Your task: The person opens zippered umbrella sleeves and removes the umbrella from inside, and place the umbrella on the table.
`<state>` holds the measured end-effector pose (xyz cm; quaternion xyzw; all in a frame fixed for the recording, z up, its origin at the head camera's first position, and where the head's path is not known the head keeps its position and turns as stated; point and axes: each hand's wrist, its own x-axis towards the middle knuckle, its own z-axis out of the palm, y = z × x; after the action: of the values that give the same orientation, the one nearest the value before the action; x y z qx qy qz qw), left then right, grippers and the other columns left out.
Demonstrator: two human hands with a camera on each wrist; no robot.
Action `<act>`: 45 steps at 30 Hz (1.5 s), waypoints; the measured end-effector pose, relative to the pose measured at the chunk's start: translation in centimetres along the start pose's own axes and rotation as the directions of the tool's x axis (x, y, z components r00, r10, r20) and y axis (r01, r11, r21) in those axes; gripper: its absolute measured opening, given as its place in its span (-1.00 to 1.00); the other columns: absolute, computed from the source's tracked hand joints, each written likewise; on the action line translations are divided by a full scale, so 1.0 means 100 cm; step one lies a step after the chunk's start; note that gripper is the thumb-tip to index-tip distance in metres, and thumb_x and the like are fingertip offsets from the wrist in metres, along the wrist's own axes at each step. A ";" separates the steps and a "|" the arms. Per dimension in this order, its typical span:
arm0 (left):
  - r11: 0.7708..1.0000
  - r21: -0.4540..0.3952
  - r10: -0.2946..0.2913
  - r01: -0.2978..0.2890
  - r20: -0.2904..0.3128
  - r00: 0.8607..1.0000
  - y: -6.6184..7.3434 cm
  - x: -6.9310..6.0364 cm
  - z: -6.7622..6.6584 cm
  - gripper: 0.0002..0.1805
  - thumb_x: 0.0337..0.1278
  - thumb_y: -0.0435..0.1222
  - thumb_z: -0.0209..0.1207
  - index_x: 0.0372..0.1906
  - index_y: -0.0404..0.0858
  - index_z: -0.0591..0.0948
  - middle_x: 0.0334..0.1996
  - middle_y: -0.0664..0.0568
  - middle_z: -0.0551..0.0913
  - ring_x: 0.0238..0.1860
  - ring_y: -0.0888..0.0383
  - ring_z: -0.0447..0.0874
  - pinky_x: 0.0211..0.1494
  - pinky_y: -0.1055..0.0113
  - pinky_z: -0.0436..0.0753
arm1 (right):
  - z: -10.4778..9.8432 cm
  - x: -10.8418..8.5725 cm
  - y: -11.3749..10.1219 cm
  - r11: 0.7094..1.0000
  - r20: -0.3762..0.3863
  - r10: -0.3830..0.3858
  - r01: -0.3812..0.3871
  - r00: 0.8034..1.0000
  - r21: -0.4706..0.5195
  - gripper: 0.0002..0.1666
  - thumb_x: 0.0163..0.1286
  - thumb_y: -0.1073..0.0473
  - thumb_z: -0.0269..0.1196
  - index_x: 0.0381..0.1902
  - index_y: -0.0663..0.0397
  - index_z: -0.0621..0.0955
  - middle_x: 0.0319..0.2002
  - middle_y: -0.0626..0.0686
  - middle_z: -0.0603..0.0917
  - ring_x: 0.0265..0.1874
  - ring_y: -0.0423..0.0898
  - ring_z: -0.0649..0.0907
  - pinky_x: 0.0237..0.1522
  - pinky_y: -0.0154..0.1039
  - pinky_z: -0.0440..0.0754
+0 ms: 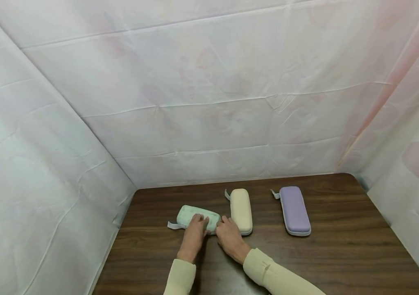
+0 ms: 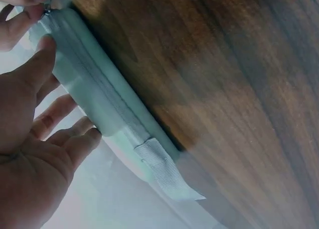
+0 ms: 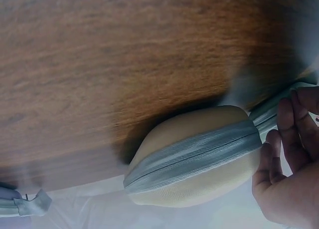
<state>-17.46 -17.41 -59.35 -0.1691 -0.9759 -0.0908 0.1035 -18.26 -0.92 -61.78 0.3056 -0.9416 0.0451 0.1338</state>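
Note:
A mint green zippered case (image 1: 186, 214) lies crosswise on the table, its grey fabric tab (image 2: 165, 171) sticking out at the left end. My left hand (image 1: 193, 234) holds the case from above, thumb on the near side by the zipper and fingers over the top. At the case's right end my right hand (image 1: 229, 237) pinches the small zipper pull (image 2: 47, 11); the fingertips partly cover it. The zipper track looks closed along the visible side. Just right of that hand lies a cream zippered case (image 1: 241, 209), its rounded end (image 3: 199, 184) close to the fingers.
A purple zippered case (image 1: 295, 209) lies farther right, with a grey tab at its upper left. All three cases are on a dark wooden table (image 1: 342, 246). White patterned sheeting (image 1: 194, 123) hangs behind the table and along both sides.

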 end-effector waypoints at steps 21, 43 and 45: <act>0.993 -0.026 -0.120 0.117 -0.151 0.981 0.016 -0.003 0.014 -0.52 -0.01 -0.37 0.56 0.10 -0.36 0.78 -0.02 -0.22 0.64 -0.07 -0.13 0.73 -0.12 0.09 0.75 | 0.001 0.001 -0.001 0.999 -0.047 0.012 -0.014 0.999 -0.042 -0.79 0.18 0.13 0.55 -0.59 -0.10 0.75 -0.43 -0.14 0.69 -0.28 -0.09 0.54 -0.21 -0.25 0.50; 0.987 -0.007 -0.161 0.163 -0.176 0.971 0.020 0.000 0.016 -0.52 -0.02 -0.27 0.58 0.07 -0.31 0.80 -0.14 -0.13 0.67 -0.09 -0.09 0.68 -0.18 0.08 0.76 | 0.000 0.001 -0.008 0.995 -0.001 0.090 -0.090 0.996 -0.049 -0.82 0.18 0.11 0.57 -0.53 -0.09 0.76 -0.39 -0.12 0.69 -0.27 -0.09 0.52 -0.19 -0.23 0.53; 0.989 -0.019 -0.147 0.146 -0.141 0.979 0.015 0.001 0.012 -0.53 -0.01 -0.26 0.57 0.07 -0.29 0.81 -0.12 -0.12 0.68 -0.03 -0.10 0.67 -0.04 0.00 0.74 | 0.000 0.001 -0.008 0.993 0.014 0.103 -0.102 0.995 -0.051 -0.81 0.16 0.09 0.59 -0.53 -0.10 0.76 -0.39 -0.13 0.68 -0.27 -0.09 0.52 -0.19 -0.23 0.52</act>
<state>-17.20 -15.74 -60.25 -0.0902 -0.9755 -0.1141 0.1649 -17.90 -1.61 -61.70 0.2538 -0.9580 0.0258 0.1310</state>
